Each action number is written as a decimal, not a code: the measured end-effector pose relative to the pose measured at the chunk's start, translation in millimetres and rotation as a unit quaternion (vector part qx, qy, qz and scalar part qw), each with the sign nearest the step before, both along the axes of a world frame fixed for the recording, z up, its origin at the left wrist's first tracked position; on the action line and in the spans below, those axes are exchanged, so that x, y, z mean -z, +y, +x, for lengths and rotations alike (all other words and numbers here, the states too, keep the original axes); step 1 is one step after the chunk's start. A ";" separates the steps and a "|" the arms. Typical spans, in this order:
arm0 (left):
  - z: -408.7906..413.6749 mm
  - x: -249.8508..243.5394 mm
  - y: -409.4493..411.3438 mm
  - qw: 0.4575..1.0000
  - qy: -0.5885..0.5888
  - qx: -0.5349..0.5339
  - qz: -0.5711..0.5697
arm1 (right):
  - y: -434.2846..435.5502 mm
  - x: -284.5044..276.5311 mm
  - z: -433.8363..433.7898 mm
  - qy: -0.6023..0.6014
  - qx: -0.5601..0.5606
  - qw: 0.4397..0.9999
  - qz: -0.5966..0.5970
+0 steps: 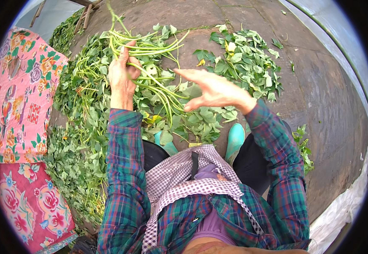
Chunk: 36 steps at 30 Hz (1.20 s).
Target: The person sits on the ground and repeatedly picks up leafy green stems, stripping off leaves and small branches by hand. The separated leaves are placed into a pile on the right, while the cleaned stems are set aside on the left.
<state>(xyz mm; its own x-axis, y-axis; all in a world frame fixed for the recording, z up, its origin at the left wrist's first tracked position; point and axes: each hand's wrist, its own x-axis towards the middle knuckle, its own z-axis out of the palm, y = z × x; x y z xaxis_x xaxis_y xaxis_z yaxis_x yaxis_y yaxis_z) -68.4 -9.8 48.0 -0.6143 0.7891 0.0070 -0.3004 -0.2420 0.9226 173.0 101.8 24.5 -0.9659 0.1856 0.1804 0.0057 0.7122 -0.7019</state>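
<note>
My left hand (124,73) is closed around a bunch of long green leaf stems (158,49), whose cut ends fan out to the right. A thin vine trails upward from the bunch. Just right of the stems, my right hand (214,89) has its thumb and fingers spread with nothing between them. Under both hands lies a heap of lobed green leaves (200,122), some of them yellowed. A separate pile of picked leaves (244,63) rests on the floor beyond my right hand.
Leafy vines (79,139) run along my left side. Beside them hang or lie a pink floral cloth (41,92) and a red floral cloth (35,203). My teal boots (235,139) stand on the dark floor (326,127). White plastic sheeting (339,209) lies at the right, below a curved pole (339,41).
</note>
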 end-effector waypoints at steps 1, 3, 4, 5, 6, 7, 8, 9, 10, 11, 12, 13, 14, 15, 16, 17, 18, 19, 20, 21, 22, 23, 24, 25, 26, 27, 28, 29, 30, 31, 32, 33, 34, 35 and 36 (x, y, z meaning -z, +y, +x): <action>4.4 -1.1 2.5 1.000 -0.003 0.013 -0.007 | -7.5 8.3 -9.0 0.011 0.004 1.000 0.024; 17.0 -0.1 6.7 0.999 -0.027 0.032 -0.013 | -15.4 16.3 -25.3 0.022 0.003 1.000 0.016; 20.9 1.3 8.1 0.997 -0.038 0.060 -0.009 | -18.7 18.0 -29.8 0.073 0.012 0.997 0.010; 24.2 3.5 9.7 0.995 -0.049 0.087 -0.006 | -16.0 17.9 -31.3 0.044 0.006 0.999 -0.031; 25.8 4.8 10.1 0.993 -0.045 0.108 0.008 | -11.7 14.6 -33.7 0.015 -0.002 0.997 -0.072; 24.3 5.5 10.4 0.992 -0.051 0.111 0.005 | -8.6 12.9 -35.2 -0.013 -0.009 0.993 -0.113; 21.4 6.1 10.6 0.992 -0.058 0.114 0.003 | -6.4 18.5 -33.0 0.015 0.028 0.988 -0.153; 17.4 4.9 6.6 0.992 -0.062 0.111 -0.002 | -2.7 14.3 -30.1 -0.019 0.036 0.986 -0.162; 15.5 3.7 5.3 0.994 -0.054 0.089 -0.013 | 2.6 9.5 -24.6 -0.045 0.035 0.986 -0.159; 11.8 3.4 4.3 0.994 -0.066 0.086 -0.009 | 6.7 5.3 -18.7 -0.071 0.035 0.985 -0.157; 11.6 1.5 3.6 0.995 -0.060 0.082 -0.004 | 9.7 2.3 -12.3 -0.063 0.017 0.980 -0.186; 12.1 -0.3 3.4 0.995 -0.054 0.078 0.001 | 12.6 4.3 -8.6 -0.067 0.004 0.974 -0.216; 13.8 -2.2 3.4 0.996 -0.053 0.067 0.002 | 15.8 7.8 -6.2 -0.072 -0.009 0.967 -0.246; 12.3 -1.6 3.1 0.996 -0.057 0.068 0.009 | 16.2 7.8 -6.2 -0.075 -0.023 0.958 -0.276; 9.9 0.2 3.1 0.996 -0.061 0.069 0.017 | 15.6 7.3 -6.5 -0.090 -0.016 0.957 -0.277; 8.5 0.6 2.6 0.995 -0.065 0.070 0.024 | 14.5 6.1 -6.2 -0.099 -0.013 0.957 -0.274; 10.8 -1.1 3.1 0.996 -0.065 0.064 0.015 | 13.1 3.1 -5.4 -0.109 -0.007 0.957 -0.270; 11.8 -1.8 3.6 0.996 -0.063 0.065 0.012 | 11.1 1.0 -4.6 -0.118 -0.003 0.956 -0.267; 12.5 -2.6 4.1 0.996 -0.062 0.066 0.008 | 7.5 3.6 -5.7 -0.077 0.009 0.962 -0.261; 13.0 -2.4 4.4 0.996 -0.061 0.067 0.004 | 4.6 4.5 -6.4 -0.072 0.026 0.971 -0.226; 11.2 1.3 5.6 0.995 -0.064 0.077 0.015 | 2.2 5.0 -7.2 -0.067 0.044 0.978 -0.191; 9.0 2.0 6.1 0.995 -0.063 0.072 0.018 | 0.3 5.9 -8.0 -0.062 0.062 0.984 -0.155; 6.9 1.6 5.5 0.996 -0.061 0.066 0.021 | -1.7 8.7 -8.8 -0.037 0.078 0.987 -0.138; 5.5 1.4 5.2 0.996 -0.060 0.061 0.023 | -1.7 9.3 -8.4 -0.043 0.081 0.989 -0.119; 4.7 1.1 4.9 0.997 -0.053 0.054 0.018 | -1.3 10.0 -7.7 -0.049 0.083 0.990 -0.099; 5.0 -1.7 3.7 0.998 -0.046 0.046 0.014 | -0.9 10.8 -7.2 -0.056 0.085 0.992 -0.079; 4.7 -3.6 2.8 0.998 -0.039 0.038 0.009 | 2.0 10.2 -5.2 -0.064 0.061 0.990 -0.114; 2.4 -4.0 3.1 0.998 -0.064 -0.001 0.012 | 7.6 7.6 -1.5 -0.072 0.037 0.986 -0.149; -6.7 -2.2 -0.8 0.997 -0.067 0.006 0.035 | 11.8 3.4 1.4 -0.079 0.011 0.980 -0.183; -15.3 -1.0 -4.8 0.996 -0.070 0.012 0.059 | 14.5 -2.5 4.2 -0.108 0.000 0.966 -0.235; -21.5 2.0 -7.1 0.994 -0.083 0.001 0.067 | 16.4 -7.3 6.2 -0.104 -0.008 0.964 -0.246; -24.4 3.4 -8.1 0.994 -0.081 0.009 0.074 | 19.0 -9.7 8.7 -0.100 -0.012 0.962 -0.255; -26.9 5.1 -9.6 0.993 -0.079 0.018 0.080 | 23.9 -7.6 9.4 -0.115 -0.013 0.958 -0.262; -29.0 6.4 -10.8 0.993 -0.077 0.026 0.087 | 26.4 -5.5 9.6 -0.117 -0.008 0.964 -0.240; -27.5 6.7 -8.0 0.994 -0.081 0.003 0.078 | 28.5 -3.6 10.5 -0.119 -0.001 0.969 -0.218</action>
<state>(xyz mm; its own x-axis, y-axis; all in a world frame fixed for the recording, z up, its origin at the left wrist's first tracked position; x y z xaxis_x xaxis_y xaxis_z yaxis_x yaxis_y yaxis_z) -95.9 -17.8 41.3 -0.6119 0.7903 0.0309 -0.4445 -0.3759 0.8131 183.5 130.3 28.1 -0.9708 0.1926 -0.1432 0.2042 0.3488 -0.9147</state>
